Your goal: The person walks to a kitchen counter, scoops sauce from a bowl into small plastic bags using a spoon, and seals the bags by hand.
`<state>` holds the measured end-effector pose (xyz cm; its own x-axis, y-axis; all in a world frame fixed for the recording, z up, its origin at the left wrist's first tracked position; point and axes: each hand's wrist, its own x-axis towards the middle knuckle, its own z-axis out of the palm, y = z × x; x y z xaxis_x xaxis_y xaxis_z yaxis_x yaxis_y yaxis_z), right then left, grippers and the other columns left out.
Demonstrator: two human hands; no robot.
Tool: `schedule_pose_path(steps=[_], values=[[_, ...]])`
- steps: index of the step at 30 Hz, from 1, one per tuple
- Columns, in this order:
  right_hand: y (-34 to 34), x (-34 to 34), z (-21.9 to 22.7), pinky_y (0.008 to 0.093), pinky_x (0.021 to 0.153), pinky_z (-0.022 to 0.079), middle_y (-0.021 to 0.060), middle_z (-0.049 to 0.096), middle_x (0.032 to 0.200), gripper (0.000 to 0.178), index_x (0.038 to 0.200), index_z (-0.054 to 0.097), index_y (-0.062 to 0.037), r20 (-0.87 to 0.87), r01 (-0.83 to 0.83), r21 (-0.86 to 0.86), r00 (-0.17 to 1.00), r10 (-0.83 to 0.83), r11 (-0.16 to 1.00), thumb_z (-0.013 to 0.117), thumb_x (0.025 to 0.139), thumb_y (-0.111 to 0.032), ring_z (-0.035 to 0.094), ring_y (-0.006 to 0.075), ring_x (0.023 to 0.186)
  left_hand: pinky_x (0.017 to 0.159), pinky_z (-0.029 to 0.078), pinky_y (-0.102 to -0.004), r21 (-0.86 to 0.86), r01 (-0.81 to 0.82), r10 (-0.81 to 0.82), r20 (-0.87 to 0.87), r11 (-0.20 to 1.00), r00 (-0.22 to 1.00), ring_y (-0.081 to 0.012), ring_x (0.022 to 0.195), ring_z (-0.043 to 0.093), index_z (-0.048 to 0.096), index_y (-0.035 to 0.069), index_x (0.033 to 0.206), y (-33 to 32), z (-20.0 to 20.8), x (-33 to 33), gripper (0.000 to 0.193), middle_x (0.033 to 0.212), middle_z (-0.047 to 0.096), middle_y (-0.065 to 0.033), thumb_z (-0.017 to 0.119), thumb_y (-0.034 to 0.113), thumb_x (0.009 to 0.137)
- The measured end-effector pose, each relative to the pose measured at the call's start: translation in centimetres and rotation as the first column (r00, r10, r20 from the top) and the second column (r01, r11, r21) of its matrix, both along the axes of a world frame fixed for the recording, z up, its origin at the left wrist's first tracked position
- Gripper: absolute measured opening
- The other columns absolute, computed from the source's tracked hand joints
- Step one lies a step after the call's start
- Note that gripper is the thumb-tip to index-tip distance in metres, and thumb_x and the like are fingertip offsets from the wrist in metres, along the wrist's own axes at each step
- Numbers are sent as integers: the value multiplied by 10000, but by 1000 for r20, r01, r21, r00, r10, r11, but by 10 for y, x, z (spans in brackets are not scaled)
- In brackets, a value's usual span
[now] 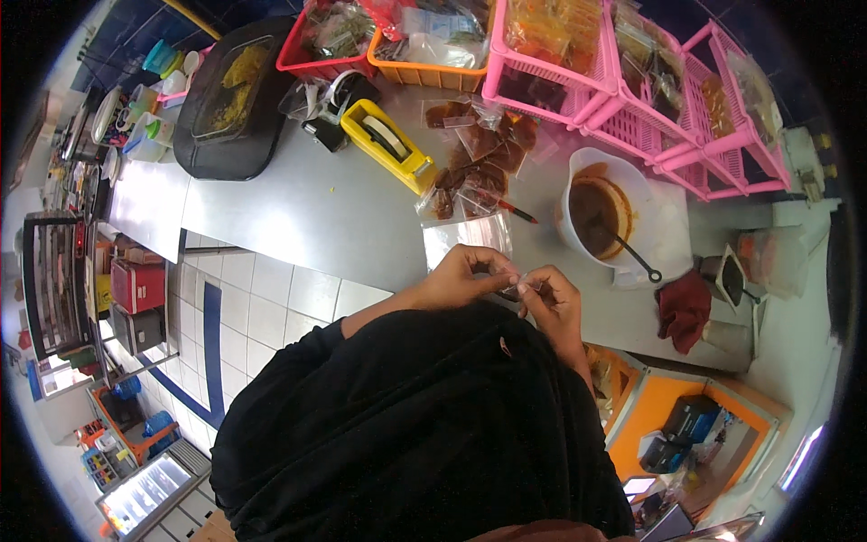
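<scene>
My left hand and my right hand are close together at the table's near edge. The fingertips of both pinch a small piece of clear plastic, apparently a plastic bag; my hands hide most of it. Just beyond them lie flat clear plastic bags. Farther back is a pile of clear packets of brown sauce, with a red and black pen-like tool beside it. To the right stands a white tub of brown sauce, a dark-handled ladle leaning in it.
A yellow tape dispenser stands left of the packets. Pink stacked baskets, an orange basket and a red basket line the back. A black tray is far left; a dark red cloth lies right.
</scene>
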<state>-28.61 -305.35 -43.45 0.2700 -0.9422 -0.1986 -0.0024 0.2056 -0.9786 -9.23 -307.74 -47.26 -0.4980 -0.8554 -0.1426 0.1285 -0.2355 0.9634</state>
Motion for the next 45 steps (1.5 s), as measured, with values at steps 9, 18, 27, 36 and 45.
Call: schedule_pose_path(steps=[9, 18, 27, 36, 45], values=[[-14, 13, 7, 220, 575, 450, 32, 599, 764, 43, 908, 590, -15, -169, -158, 99, 970, 173, 982, 586, 907, -57, 546, 78, 630, 787, 496, -260, 70, -122, 119, 37, 990, 992, -103, 839, 624, 680, 10, 948, 10, 6, 19, 132, 889, 688, -42, 662, 131, 900], [-32, 9, -12, 278, 627, 461, 87, 630, 759, 134, 941, 593, 0, -226, -455, 77, 859, 460, 887, 588, 914, -132, 581, 117, 675, 773, 497, -275, -227, 30, 25, 234, 973, 972, -105, 823, 624, 693, 8, 884, 13, -13, 38, 129, 870, 703, -53, 704, 133, 857], [-56, 42, -11, 257, 585, 442, 52, 580, 729, 158, 1062, 607, -53, -278, 186, -296, 922, -271, 937, 584, 919, -118, 551, 105, 637, 1020, 349, -471, -631, 1, 453, 556, 775, 697, -350, 1206, 430, 453, 56, 1320, -14, -50, 29, 842, 1265, 479, -160, 824, 358, 626], [-46, 4, -126, 238, 549, 464, 54, 616, 893, 157, 1049, 634, -54, -417, -32, -101, 909, -14, 994, 601, 901, -93, 580, 98, 642, 976, 343, -440, -701, 52, 455, 515, 711, 726, -351, 1107, 436, 443, 71, 1318, -22, -105, 18, 843, 1148, 468, -151, 828, 260, 593], [-43, 1, -128, 236, 542, 491, 54, 610, 865, 61, 911, 605, 11, -416, 21, -70, 908, -49, 997, 628, 855, 0, 594, 101, 642, 939, 390, -429, -737, 16, 365, 352, 675, 862, -355, 1097, 470, 471, 79, 1261, -21, -110, 28, 769, 1163, 494, -150, 810, 150, 574]])
